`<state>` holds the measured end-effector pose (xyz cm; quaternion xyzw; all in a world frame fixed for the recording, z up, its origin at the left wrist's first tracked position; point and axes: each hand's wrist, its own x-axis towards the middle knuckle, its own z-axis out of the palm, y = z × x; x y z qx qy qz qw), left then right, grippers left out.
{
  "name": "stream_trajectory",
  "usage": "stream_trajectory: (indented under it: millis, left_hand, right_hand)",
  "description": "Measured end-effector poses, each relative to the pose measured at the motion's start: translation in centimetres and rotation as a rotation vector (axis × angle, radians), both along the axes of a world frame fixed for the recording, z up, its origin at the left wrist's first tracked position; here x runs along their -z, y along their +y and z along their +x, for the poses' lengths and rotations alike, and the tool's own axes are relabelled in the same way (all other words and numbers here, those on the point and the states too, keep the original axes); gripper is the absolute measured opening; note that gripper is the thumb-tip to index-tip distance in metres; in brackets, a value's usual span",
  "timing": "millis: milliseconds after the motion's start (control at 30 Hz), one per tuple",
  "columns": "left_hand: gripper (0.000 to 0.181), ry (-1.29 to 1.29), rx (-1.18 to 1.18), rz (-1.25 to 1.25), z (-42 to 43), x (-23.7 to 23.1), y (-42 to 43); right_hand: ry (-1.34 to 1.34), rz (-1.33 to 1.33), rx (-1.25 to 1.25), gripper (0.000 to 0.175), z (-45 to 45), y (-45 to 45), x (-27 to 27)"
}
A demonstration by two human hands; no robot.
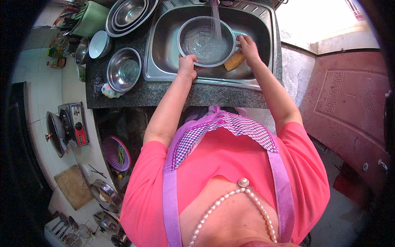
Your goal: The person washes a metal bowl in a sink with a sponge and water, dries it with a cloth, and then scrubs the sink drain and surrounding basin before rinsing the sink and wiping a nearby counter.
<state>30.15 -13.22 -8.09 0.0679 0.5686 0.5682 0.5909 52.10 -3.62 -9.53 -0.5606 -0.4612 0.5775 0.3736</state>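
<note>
A round metal pan (pixel 200 46) is held over the sink, with water from the faucet spray (pixel 215 21) falling into it. My left hand (pixel 188 66) grips its near left rim. On the right side, my right hand (pixel 247 49) holds the pan by a short handle. A yellow-brown sponge (pixel 234 61) lies in the stainless steel sink (pixel 163 40), just below my right hand and beside the pan. Water stands in the pan, its surface stirred by the stream.
Left of the sink, a steel bowl (pixel 124 70) rests on the stone counter (pixel 216 97) against a colourful cloth (pixel 111 91). Behind it are a white bowl (pixel 98 44), nested steel basins (pixel 131 14) and a green knife holder (pixel 92 18). A red door (pixel 348 98) stands at the right.
</note>
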Motion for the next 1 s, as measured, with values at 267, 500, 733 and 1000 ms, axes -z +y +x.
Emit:
stream_trajectory:
  millis: [267,500,733,1000]
  left_hand:
    - [0.054,-0.099,0.008,-0.048,-0.4,1.1,-0.4]
    - [0.034,-0.193,0.141,-0.051,1.7,-1.2,-1.0]
    - [0.039,-0.217,0.139,-0.007,1.3,-1.5,-1.2]
    - [0.084,-0.347,0.284,0.271,0.1,-3.9,-1.5]
  right_hand:
    - [-0.599,1.099,0.192,0.040,-1.1,9.0,-6.8]
    - [-1.133,0.744,-0.200,0.040,-3.3,14.6,-13.2]
    - [-0.193,0.553,-0.296,0.052,-1.2,6.3,-4.7]
    - [0.621,-0.740,-0.306,0.035,0.8,-1.3,-0.3]
